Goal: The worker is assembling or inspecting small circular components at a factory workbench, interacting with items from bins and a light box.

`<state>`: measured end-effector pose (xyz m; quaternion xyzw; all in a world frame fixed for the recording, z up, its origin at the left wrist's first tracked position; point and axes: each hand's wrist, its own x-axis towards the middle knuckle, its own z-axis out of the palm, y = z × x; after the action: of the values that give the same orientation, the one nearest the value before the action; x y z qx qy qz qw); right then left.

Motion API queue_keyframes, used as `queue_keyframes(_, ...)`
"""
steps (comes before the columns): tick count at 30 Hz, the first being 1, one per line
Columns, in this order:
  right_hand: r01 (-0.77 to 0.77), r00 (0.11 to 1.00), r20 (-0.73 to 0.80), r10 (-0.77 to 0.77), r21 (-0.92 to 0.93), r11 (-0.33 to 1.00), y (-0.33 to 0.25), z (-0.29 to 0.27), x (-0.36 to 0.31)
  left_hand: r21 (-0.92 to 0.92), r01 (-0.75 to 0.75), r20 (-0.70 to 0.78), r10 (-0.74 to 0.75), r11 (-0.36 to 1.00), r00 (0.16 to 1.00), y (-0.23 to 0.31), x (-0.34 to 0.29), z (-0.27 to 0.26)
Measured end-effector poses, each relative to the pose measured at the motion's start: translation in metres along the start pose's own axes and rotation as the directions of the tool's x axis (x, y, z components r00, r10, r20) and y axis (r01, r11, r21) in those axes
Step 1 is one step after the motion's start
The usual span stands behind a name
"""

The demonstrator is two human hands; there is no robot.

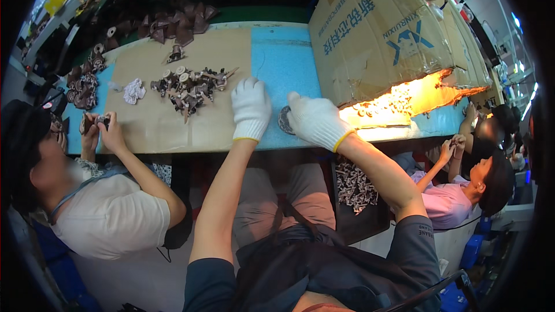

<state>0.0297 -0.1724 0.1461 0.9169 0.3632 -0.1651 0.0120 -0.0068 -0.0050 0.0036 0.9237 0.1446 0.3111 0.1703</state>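
Observation:
My left hand (251, 108), in a white knit glove, is over the blue table mat with its fingers curled under. Whatever may lie inside it is hidden. Close by on the right, my gloved right hand (318, 120) is closed at the edge of a dark, round, flat piece (285, 120) near the table's front edge. To the left of my hands, small brown-and-cream figure-like parts (191, 88) lie heaped on a cardboard sheet (150, 127). Next to the heap is a crumpled white wad (134, 91).
A large cardboard box (370, 29) stands right of my hands, its torn opening glowing bright orange over many small parts. Brown pointed pieces (185, 26) are piled at the back. A black tray (358, 214) of small parts sits below the edge. Co-workers sit at left and right.

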Motion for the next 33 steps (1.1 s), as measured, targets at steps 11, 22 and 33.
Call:
queue_keyframes(11,0.021,0.997,-0.08,-0.019,0.024,1.0,0.004,0.003,-0.006,-0.496,0.119,-0.06,-0.17,0.86,0.984,0.024,-0.026,-0.01)
queue_keyframes(22,-0.067,0.973,-0.192,0.13,0.301,0.951,-0.001,0.025,-0.011,-0.453,0.158,-0.003,-0.178,0.878,0.984,0.027,-0.04,-0.013)
queue_keyframes(33,0.172,0.937,-0.344,0.063,0.609,0.774,0.013,0.034,-0.03,-0.629,0.721,0.75,0.019,-0.29,0.661,0.052,-0.055,-0.087)
